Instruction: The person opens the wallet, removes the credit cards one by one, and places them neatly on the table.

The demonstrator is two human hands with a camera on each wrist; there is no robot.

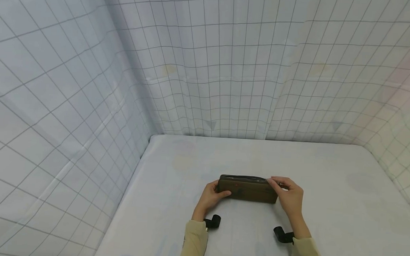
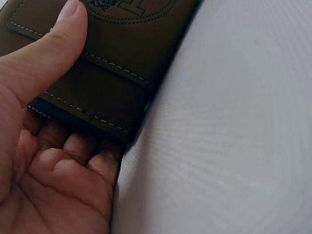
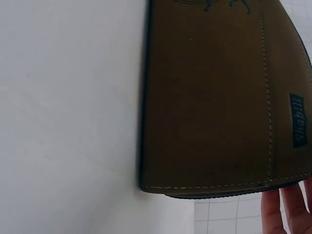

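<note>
A brown leather-look pencil case [image 1: 251, 191] with light stitching stands on its long edge on the white table, its dark zipper [image 1: 240, 178] running along the top. My left hand [image 1: 210, 198] grips its left end. In the left wrist view the thumb [image 2: 53, 53] lies across the front, and the other fingers curl behind the end. At the top right corner, by the zipper, my right hand [image 1: 290, 195] pinches with thumb and forefinger; whether it has the zipper pull is too small to tell. A dark "Shabili" label [image 3: 298, 121] shows in the right wrist view.
The white table [image 1: 176, 168] spreads out around the case. White grid-patterned curtains [image 1: 207, 67] hang behind it and at both sides. Each wrist carries a black camera mount [image 1: 213, 221] just above the tabletop.
</note>
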